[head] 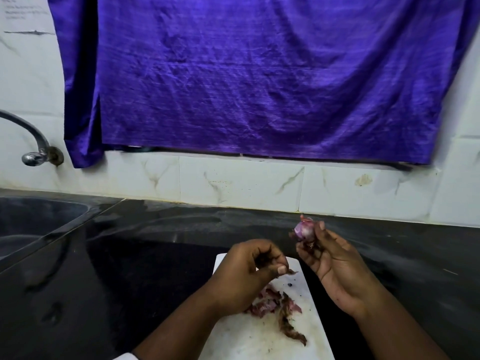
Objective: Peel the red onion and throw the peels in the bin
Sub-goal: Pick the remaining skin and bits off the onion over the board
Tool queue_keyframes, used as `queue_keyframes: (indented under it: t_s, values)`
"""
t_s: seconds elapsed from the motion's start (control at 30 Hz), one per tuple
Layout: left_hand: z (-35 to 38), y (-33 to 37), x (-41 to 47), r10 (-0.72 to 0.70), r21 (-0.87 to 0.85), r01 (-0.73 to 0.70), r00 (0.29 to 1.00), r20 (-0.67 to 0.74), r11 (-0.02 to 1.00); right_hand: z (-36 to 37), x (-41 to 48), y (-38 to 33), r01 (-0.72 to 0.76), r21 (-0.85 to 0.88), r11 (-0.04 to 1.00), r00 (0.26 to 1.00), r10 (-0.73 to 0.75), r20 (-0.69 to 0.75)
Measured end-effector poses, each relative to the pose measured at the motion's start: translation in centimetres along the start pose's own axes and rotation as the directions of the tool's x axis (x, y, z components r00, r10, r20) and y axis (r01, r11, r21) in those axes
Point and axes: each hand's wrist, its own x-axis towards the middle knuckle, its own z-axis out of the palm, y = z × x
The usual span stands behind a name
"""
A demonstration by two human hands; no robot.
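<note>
Over the white cutting board (249,341) I see the left hand (249,268) with its fingers curled, thumb and forefinger pinching a small brown scrap of peel (290,272). Just to its right and a little higher, the right hand (335,266) holds the red onion (303,231) at its fingertips, thumb on one side and fingers on the other. The onion is raised clear of the counter (130,255), its purple flesh partly bared, with dry skin sticking up at the top. Below the left hand a heap of peels (270,302) lies on the board, one long brown strip trailing toward me. I cannot see any bin. The dark counter runs left to a sink (39,216) with a tap (33,152) above it. Behind are pale tiles (233,183) and a hanging purple cloth (259,74).
</note>
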Motion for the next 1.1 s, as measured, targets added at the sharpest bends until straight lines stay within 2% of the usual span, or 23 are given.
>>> queue_keyframes:
  t_s: [0.1,0.23,0.33,0.4,0.5,0.57,0.73,0.93,1.1]
  values:
    - [-0.2,-0.6,0.1,-0.041,0.118,0.046,0.998,-0.042,0.992,0.4,-0.3,0.1,-0.057,0.068,0.996,0.996,0.052,0.067]
    - [-0.5,-0.2,0.0,-0.056,0.192,0.08,0.991,-0.125,0.978,0.5,-0.4,0.3,-0.106,0.083,0.991,0.99,0.097,0.107]
    - [-0.5,0.0,0.1,-0.003,0.226,0.05,0.979,-0.206,0.973,0.3,-0.4,0.4,-0.117,0.081,0.99,0.987,0.107,0.122]
    - [-0.5,0.3,0.1,0.069,0.205,-0.015,0.963,-0.259,0.979,0.2,-0.3,0.5,-0.111,0.054,0.992,0.985,0.102,0.141]
    - [-0.3,1.3,0.0,0.11,0.059,-0.096,0.945,-0.307,0.994,0.3,-0.4,0.7,-0.088,-0.005,0.996,0.976,0.087,0.201]
    - [-0.3,1.5,-0.1,0.111,0.011,-0.113,0.945,-0.308,0.994,0.3,-0.4,0.9,-0.085,-0.035,0.996,0.98,0.09,0.178]
    - [-0.1,1.0,0.1,0.146,0.087,-0.127,0.954,-0.262,0.988,0.9,-0.6,1.0,-0.057,-0.107,0.993,0.984,0.074,0.16]
    - [-0.2,0.7,0.1,0.132,0.167,-0.085,0.946,-0.295,0.982,0.9,-0.4,1.1,-0.015,-0.157,0.988,0.987,0.039,0.153]
    - [-0.1,0.9,0.1,0.093,0.111,-0.064,0.955,-0.283,0.992,0.8,-0.5,1.2,0.032,-0.244,0.969,0.991,0.0,0.133]
